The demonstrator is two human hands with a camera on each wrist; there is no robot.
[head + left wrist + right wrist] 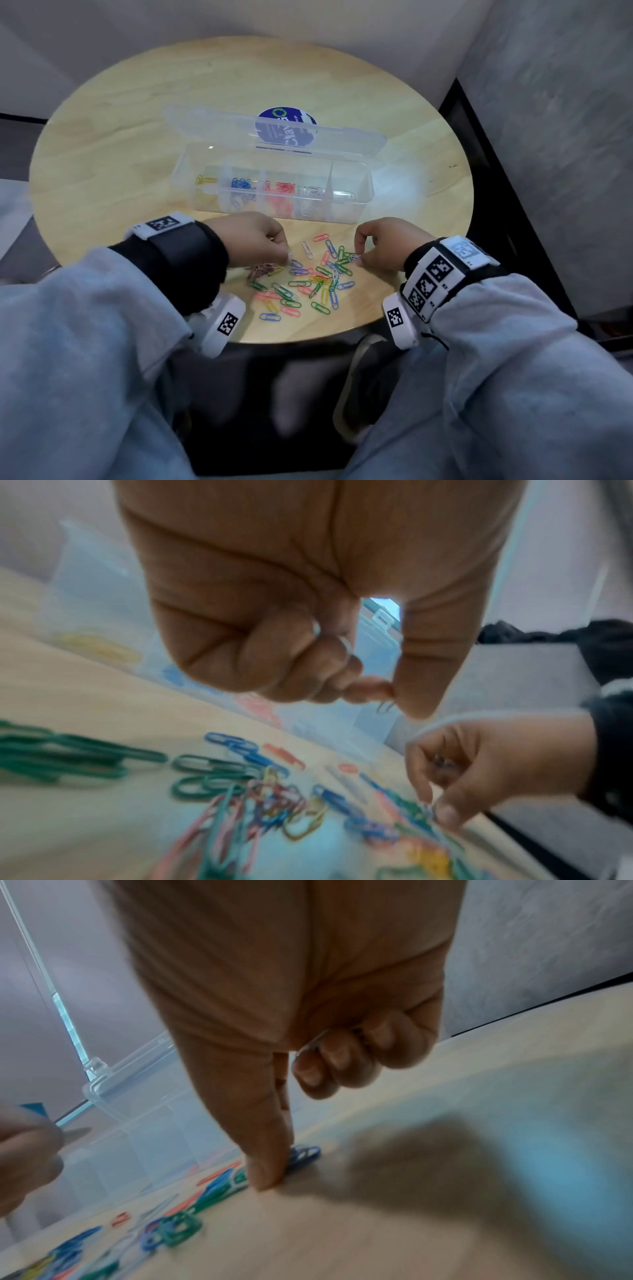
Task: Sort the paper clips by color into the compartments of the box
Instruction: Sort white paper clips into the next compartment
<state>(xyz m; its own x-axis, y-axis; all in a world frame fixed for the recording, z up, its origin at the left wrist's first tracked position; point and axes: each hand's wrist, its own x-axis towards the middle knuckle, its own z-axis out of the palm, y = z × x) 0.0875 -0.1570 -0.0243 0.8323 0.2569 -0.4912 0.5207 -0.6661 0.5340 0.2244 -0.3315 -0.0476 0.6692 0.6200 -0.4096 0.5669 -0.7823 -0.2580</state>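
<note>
Loose paper clips [301, 281] of several colours lie in a heap on the near part of the round table [137, 137]. Behind them stands the clear box [363, 200] with its lid back; its compartments hold yellow clips [205, 179], blue clips [241, 184], red clips [282, 187] and white clips [311, 191]. My left hand [287, 257] hovers at the heap's left edge, thumb and forefinger pinching a thin pale clip [385, 707]. My right hand [356, 257] pinches a white clip at the heap's right edge, thumb tip down on the table [270, 1177], a silvery clip [310, 1046] tucked under its curled fingers.
A round blue label [286, 126] shows through the box lid. The table's near rim [308, 337] runs just below the heap. A pale wall is behind, a grey wall [548, 102] to the right. A slippered foot [363, 377] is under the table.
</note>
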